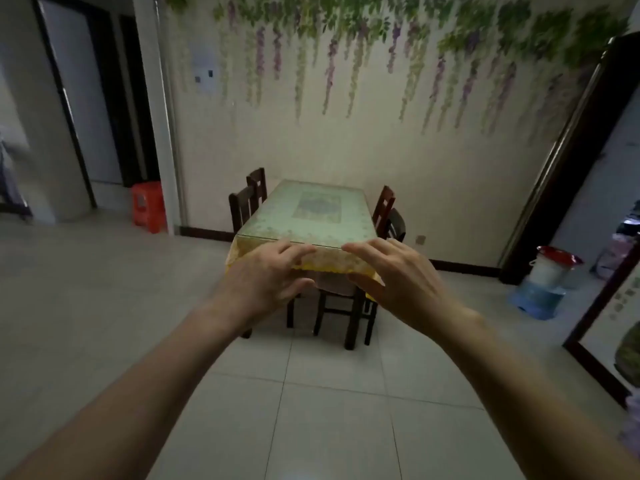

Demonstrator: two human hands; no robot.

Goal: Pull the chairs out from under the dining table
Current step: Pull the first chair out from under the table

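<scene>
A dining table (313,209) with a glass top and a yellow cloth stands end-on against the far wall. Two dark wooden chairs (244,202) are tucked in on its left side, and two more chairs (386,206) on its right. A stool or chair (337,306) sits under the near end, mostly hidden by the cloth and my hands. My left hand (266,282) and my right hand (398,275) are stretched out in front of me, fingers spread, holding nothing, well short of the table.
A red plastic stool (148,206) stands by the doorway at left. Stacked buckets and basins (547,278) sit on the floor at right beside a dark door frame (568,150). A framed mirror (609,327) leans at far right. Tiled floor lies between me and the table.
</scene>
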